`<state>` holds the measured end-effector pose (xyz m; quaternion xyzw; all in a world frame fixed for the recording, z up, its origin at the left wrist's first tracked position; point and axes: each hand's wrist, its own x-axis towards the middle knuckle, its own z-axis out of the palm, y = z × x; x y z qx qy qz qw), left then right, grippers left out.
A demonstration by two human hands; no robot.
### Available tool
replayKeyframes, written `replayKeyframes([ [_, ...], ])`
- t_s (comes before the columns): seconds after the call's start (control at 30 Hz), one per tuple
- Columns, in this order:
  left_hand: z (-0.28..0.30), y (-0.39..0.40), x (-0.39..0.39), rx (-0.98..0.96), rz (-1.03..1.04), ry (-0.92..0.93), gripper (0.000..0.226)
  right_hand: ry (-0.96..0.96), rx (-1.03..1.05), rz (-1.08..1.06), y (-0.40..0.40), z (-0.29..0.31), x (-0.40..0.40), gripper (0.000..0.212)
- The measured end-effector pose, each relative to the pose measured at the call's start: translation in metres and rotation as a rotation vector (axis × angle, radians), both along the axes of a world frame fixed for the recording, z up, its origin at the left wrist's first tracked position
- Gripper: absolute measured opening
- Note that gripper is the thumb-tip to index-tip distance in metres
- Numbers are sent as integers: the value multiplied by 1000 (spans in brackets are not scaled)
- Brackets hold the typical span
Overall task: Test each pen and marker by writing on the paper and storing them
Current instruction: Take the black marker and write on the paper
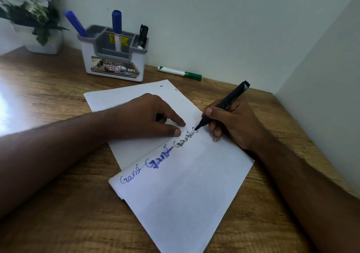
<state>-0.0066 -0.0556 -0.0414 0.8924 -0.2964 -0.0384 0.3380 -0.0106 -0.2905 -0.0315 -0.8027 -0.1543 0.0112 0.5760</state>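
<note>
My right hand [231, 124] grips a black marker [226, 101], its tip touching the white paper [181, 194] beside a fresh black stroke. Three written words run along the paper's top edge, in blue, thick blue and grey. My left hand [148, 116] rests on the paper, with index finger and thumb pressing it flat just left of the tip. A white and grey pen holder [113, 57] stands at the back with a blue pen [76, 23], a blue-capped marker [116, 28] and a black pen [142, 36] in it. A green marker [179, 73] lies on the desk by the wall.
A second white sheet [116, 96] lies under the written one on the wooden desk [58, 204]. A white pot of flowers [35, 9] stands at the back left. Walls close the desk at the back and on the right.
</note>
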Motion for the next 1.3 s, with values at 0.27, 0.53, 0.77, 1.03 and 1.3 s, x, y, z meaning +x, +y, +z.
replayKeyframes([
  [0.27, 1, 0, 0, -9, -3, -14, 29, -5, -14, -45, 0, 0, 1, 19],
  [0.53, 2, 0, 0, 10, -12, -15, 31, -3, 14, -76, 1, 0, 1, 18],
  [0.77, 0, 0, 1, 16, -18, -27, 30, 3, 4, -120, 2, 0, 1, 19],
  [1.03, 0, 0, 0, 20, -15, -28, 30, 1, 34, -147, 1, 0, 1, 22],
  [1.3, -2, 1, 1, 12, -12, -19, 28, 6, 31, -145, 1, -1, 1, 20],
])
